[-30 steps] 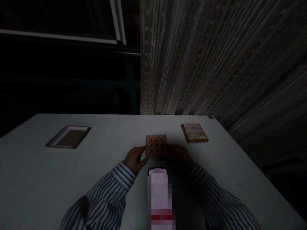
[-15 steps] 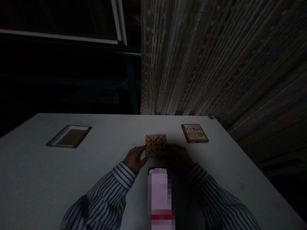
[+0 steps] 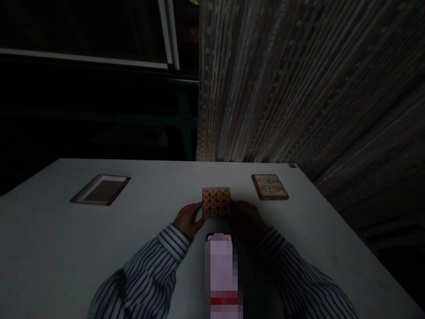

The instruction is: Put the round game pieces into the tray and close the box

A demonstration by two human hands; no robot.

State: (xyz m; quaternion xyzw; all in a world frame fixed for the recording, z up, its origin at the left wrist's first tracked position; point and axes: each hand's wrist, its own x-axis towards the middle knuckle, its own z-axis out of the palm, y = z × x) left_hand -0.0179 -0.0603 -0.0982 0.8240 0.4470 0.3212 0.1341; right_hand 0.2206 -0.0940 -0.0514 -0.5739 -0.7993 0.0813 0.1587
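Note:
The scene is very dark. A square block of round wooden game pieces with red marks (image 3: 216,202) sits on the white table (image 3: 49,248) in front of me. My left hand (image 3: 187,220) is pressed against its left side, fingers curled. My right hand (image 3: 249,217) holds its right side and lies in shadow. Both sleeves are striped.
A flat box lid with a printed picture (image 3: 270,186) lies at the right. An open shallow tray (image 3: 100,189) lies at the far left. A blurred pink object (image 3: 222,274) hangs between my arms. A tall stack of sheets rises behind the table.
The view has shifted slightly; my hands and the block of pieces stay where they were.

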